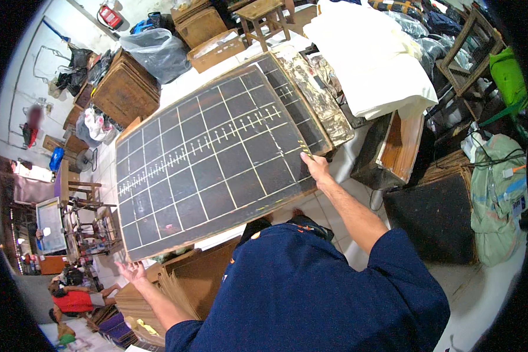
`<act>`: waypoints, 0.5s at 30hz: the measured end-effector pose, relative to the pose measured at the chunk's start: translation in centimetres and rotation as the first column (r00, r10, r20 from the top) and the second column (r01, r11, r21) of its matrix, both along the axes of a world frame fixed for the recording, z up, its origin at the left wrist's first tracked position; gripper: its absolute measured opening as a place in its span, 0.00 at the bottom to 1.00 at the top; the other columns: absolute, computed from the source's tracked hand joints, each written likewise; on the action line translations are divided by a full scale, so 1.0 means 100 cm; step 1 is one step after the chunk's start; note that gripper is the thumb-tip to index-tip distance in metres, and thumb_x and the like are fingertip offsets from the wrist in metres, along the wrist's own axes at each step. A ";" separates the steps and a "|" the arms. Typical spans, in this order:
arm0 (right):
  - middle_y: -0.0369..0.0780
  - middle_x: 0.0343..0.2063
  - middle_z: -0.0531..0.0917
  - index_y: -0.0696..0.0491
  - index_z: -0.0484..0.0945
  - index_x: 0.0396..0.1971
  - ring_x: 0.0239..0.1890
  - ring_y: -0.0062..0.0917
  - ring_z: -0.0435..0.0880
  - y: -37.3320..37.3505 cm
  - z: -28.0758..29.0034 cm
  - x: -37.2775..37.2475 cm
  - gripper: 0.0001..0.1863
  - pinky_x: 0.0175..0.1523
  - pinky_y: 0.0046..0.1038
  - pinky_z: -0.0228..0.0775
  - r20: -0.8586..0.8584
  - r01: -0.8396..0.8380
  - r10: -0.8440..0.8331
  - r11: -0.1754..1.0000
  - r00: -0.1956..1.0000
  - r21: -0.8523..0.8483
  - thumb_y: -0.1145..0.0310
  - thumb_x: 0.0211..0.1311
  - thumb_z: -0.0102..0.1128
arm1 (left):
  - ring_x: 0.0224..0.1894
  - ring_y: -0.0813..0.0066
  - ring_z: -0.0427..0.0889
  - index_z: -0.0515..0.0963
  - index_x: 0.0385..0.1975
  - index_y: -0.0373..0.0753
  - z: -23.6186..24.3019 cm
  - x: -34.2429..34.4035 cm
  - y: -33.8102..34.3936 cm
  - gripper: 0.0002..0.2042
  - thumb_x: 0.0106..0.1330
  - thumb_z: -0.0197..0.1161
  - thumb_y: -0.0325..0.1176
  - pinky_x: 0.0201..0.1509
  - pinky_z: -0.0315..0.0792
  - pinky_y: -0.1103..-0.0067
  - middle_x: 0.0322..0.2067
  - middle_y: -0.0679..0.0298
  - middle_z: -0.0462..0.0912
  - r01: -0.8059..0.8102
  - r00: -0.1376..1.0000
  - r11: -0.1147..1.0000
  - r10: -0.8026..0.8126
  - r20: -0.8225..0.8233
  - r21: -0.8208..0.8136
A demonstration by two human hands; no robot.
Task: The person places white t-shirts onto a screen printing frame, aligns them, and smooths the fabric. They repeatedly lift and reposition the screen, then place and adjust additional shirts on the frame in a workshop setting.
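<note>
A large black board (217,149) with a pale painted grid and a row of short marks spreads out in front of me. My right hand (315,167) is closed on its right edge near the front corner, thumb on top. At the near left corner is my left hand (133,271), palm up, with fingers apart just at the board's edge. Whether those fingers bear its weight cannot be made out. Partly covered by the held board, a second gridded board (299,102) shows at the far right. Beside that one lies a mottled, stained panel (317,97).
White cloth (369,58) is heaped at the back right above a wooden box (402,149). Cardboard sheets (173,293) stand below the left corner. A wooden stool (261,17) and clear plastic bag (158,53) are behind. A person in red (73,301) is far left.
</note>
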State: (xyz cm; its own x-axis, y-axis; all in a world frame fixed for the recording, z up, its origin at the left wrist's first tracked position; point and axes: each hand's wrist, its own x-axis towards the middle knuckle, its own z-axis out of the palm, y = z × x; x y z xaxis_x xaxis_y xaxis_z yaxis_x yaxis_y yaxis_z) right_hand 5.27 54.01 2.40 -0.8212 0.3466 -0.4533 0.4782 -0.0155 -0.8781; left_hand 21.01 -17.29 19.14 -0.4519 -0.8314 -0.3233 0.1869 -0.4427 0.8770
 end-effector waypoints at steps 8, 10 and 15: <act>0.30 0.22 0.78 0.56 0.83 0.27 0.27 0.16 0.71 0.037 -0.015 -0.049 0.20 0.34 0.25 0.64 0.048 0.038 -0.039 0.999 0.998 0.028 0.51 0.60 0.64 | 0.46 0.70 0.79 0.78 0.49 0.38 -0.099 -0.068 -0.030 0.14 0.69 0.59 0.39 0.49 0.74 0.72 0.44 0.63 0.82 0.317 0.935 0.948 -0.316 0.163 0.022; 0.32 0.25 0.80 0.57 0.83 0.28 0.29 0.17 0.74 0.043 -0.014 -0.064 0.21 0.36 0.25 0.66 0.038 0.055 -0.056 0.998 0.998 0.027 0.50 0.59 0.64 | 0.46 0.73 0.78 0.75 0.55 0.41 -0.115 -0.085 -0.029 0.15 0.70 0.57 0.33 0.49 0.73 0.73 0.46 0.66 0.81 0.307 0.929 0.952 -0.300 0.217 0.006; 0.36 0.26 0.82 0.59 0.84 0.31 0.33 0.22 0.76 0.043 -0.002 -0.086 0.24 0.40 0.29 0.67 0.137 0.049 -0.085 0.968 0.987 0.248 0.48 0.57 0.66 | 0.44 0.74 0.78 0.72 0.59 0.43 -0.146 -0.111 -0.022 0.17 0.71 0.56 0.32 0.44 0.71 0.73 0.47 0.66 0.80 0.416 0.887 0.908 -0.416 0.198 0.047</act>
